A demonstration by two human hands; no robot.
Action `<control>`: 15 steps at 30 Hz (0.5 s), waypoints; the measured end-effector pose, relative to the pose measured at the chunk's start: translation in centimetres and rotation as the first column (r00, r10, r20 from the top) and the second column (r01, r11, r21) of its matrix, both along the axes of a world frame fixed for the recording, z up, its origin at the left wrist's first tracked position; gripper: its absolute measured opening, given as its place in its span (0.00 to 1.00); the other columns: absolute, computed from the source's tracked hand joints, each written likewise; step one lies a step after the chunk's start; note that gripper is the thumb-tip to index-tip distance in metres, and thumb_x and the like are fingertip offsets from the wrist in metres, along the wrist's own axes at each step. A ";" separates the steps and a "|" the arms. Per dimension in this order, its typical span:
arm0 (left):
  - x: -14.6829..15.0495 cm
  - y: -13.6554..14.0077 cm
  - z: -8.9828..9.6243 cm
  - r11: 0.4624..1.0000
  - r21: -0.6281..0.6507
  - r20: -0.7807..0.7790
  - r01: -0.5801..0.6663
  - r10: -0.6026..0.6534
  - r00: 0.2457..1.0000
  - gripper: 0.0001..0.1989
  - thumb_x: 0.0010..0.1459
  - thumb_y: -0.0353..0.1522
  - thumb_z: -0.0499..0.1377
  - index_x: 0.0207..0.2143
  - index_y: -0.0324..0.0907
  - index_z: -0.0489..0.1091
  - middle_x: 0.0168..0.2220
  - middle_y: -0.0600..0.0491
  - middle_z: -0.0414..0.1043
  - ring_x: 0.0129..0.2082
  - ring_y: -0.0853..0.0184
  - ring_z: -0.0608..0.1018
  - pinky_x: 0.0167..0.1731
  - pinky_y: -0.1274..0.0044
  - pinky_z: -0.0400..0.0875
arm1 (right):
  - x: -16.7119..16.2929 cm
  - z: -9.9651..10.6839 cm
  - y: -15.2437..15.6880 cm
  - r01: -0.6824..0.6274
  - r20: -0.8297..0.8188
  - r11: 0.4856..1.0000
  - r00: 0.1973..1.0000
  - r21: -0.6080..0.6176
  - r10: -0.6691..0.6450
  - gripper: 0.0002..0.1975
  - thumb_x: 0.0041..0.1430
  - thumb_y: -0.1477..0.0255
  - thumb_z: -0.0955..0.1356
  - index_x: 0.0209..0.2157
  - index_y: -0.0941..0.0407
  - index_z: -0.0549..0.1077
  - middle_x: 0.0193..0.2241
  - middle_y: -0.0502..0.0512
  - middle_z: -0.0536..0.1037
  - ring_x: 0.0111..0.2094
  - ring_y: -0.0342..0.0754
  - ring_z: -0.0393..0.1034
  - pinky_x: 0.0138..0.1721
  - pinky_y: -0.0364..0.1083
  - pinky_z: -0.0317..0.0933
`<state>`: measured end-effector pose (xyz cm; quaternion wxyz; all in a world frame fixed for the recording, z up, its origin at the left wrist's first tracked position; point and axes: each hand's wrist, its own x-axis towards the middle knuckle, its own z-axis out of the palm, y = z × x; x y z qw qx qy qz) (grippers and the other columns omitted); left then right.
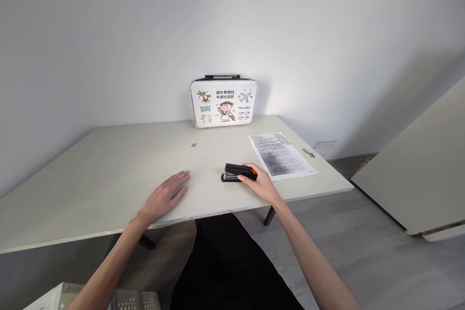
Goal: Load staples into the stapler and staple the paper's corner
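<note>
A black stapler (236, 170) with an orange patch at its rear lies on the white table (119, 169), its nose pointing left. My right hand (259, 183) is closed around the rear end of the stapler, thumb on the near side. Left of it, my left hand (165, 196) rests on the tabletop near the front edge, fingers stretched out and holding nothing. A small strip of staples (193, 145) lies beyond my hands. Right of the stapler is a printed sheet of paper (281, 155), flat on the table.
A white case with cartoon prints (223, 104) stands upright against the wall at the back. Small grey pieces, perhaps staple strips (308, 153), lie by the right table edge. A white panel (417, 164) stands at the right, and a pale bin (127, 300) sits below the table.
</note>
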<state>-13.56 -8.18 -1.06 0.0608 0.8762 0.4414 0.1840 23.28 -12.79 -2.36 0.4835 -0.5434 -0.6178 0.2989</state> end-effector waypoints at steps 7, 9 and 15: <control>0.0 -0.1 0.1 1.000 0.017 0.009 0.014 -0.014 1.000 0.29 0.74 0.49 0.45 0.67 0.47 0.69 0.69 0.53 0.66 0.70 0.57 0.68 0.70 0.62 0.61 | 0.2 -1.2 0.7 0.102 -0.082 0.995 0.992 0.015 -0.100 0.24 0.72 0.49 0.59 0.49 0.50 0.77 0.51 0.58 0.82 0.55 0.57 0.75 0.57 0.54 0.65; 0.1 -0.2 0.1 1.000 0.010 0.018 0.012 -0.012 1.000 0.29 0.74 0.49 0.45 0.67 0.47 0.69 0.69 0.53 0.66 0.70 0.56 0.68 0.70 0.61 0.61 | 0.4 -1.5 0.8 0.118 -0.102 0.993 0.988 0.018 -0.116 0.25 0.73 0.49 0.58 0.50 0.50 0.76 0.52 0.58 0.82 0.55 0.57 0.75 0.58 0.55 0.65; 0.3 -0.4 0.2 0.999 -0.035 0.043 0.002 -0.001 0.999 0.28 0.74 0.50 0.46 0.66 0.48 0.69 0.69 0.53 0.66 0.70 0.56 0.67 0.70 0.60 0.61 | 0.6 -2.0 0.8 0.098 -0.121 0.995 0.988 0.032 -0.094 0.22 0.73 0.51 0.59 0.50 0.50 0.75 0.51 0.58 0.82 0.56 0.57 0.74 0.59 0.57 0.65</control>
